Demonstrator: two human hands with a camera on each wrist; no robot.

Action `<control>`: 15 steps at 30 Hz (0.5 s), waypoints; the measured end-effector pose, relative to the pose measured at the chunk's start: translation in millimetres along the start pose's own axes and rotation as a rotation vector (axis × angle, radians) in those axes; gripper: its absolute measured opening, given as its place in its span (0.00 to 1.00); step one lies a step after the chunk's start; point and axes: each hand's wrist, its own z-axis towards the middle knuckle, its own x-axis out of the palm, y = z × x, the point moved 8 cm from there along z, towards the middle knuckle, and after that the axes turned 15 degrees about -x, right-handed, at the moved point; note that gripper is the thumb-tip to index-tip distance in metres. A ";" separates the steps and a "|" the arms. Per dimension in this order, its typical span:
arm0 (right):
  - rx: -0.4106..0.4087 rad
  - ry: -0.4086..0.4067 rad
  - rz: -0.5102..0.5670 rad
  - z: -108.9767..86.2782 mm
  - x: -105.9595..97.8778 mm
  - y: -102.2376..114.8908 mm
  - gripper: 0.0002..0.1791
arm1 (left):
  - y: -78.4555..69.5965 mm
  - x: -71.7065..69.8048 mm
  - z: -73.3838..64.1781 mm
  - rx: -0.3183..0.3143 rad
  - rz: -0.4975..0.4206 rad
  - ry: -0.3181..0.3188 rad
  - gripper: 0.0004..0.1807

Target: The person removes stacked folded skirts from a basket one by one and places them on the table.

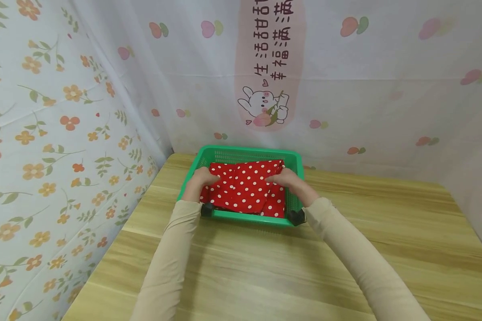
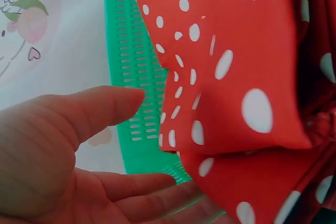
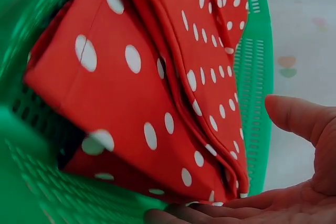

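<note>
A folded red cloth with white polka dots point(image 1: 247, 185) lies inside a green plastic basket point(image 1: 251, 217). My left hand point(image 1: 201, 180) is at the basket's left side, by the cloth's left edge. In the left wrist view, its thumb stands apart from extended fingers, whose tips reach under the lower fold of the cloth point(image 2: 231, 72). Over the basket's right side is my right hand point(image 1: 291, 179), beside the cloth's right edge. The right wrist view shows its thumb raised and its fingers laid along the edge of the folded layers point(image 3: 142, 98), gripping nothing.
The basket stands on a wood-grain table point(image 1: 241, 267), near its back edge. Behind hangs a white curtain with printed fruit shapes and a rabbit point(image 1: 265, 104). A flowered curtain point(image 1: 48, 178) runs along the left side.
</note>
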 end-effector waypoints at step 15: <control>0.198 0.073 0.090 11.6 7.0 -21.1 0.40 | 22.1 10.3 58.7 -0.062 -0.024 0.043 0.30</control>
